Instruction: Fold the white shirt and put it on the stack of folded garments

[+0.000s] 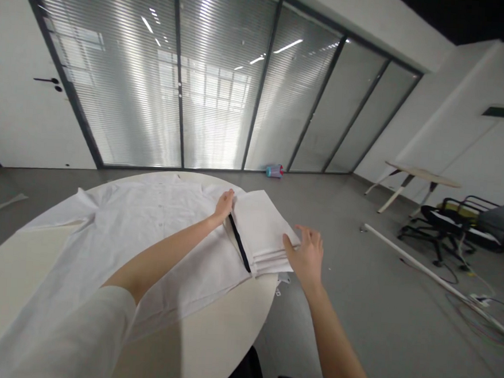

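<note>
A white buttoned shirt (145,227) lies spread flat across a round white table (207,335). On the table's right edge rests a stack of folded white garments (262,227). A thin black stick (239,243) lies along the stack's left side. My left hand (224,204) presses its closed fingers on the stick's far end, between shirt and stack. My right hand (305,253) is open, fingers spread, touching the stack's near right corner.
Grey floor spreads to the right. A black office chair (461,224), a small tilted table (416,180), a long white pole (427,270) and cables lie there. A small coloured bottle (274,170) sits by the glass wall with blinds. A door (30,81) stands at left.
</note>
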Demonstrator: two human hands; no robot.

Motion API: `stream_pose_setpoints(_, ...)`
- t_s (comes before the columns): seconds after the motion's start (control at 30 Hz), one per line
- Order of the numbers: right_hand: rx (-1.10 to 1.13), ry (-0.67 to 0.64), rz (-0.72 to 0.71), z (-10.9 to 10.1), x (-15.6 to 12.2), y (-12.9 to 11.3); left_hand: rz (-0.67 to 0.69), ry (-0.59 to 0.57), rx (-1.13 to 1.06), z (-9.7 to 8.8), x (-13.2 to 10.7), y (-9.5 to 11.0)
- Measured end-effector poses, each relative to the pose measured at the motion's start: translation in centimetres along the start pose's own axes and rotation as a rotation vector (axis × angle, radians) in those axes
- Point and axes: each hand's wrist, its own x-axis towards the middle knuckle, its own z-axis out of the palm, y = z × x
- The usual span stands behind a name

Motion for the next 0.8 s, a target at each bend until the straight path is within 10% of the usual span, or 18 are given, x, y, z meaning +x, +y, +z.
stream_pose_setpoints(0.2, 0.028, -0.24, -0.273, 1.6, 5.7, -3.9, -0.08, 0.05, -0.052, 1.8, -0.9, 0.1)
stream_pose_setpoints(0.4, -0.071, -0.428, -0.217, 6.3, 5.6, -3.0, -0.14, -0.099, -0.06, -1.0, -1.7, 0.8)
stream_pose_setpoints(0.6, -0.106, -0.388, -0.242, 6.6, 4.6, -2.2, -0.068, -0.265, 0.015, -7.6, -4.9, 0.6)
stream_pose_setpoints(0.8, -0.12, -0.374, -0.201, 6.4, 4.9, -3.1, 0.222, -0.293, 0.491, -19.4, -10.5, -0.7)
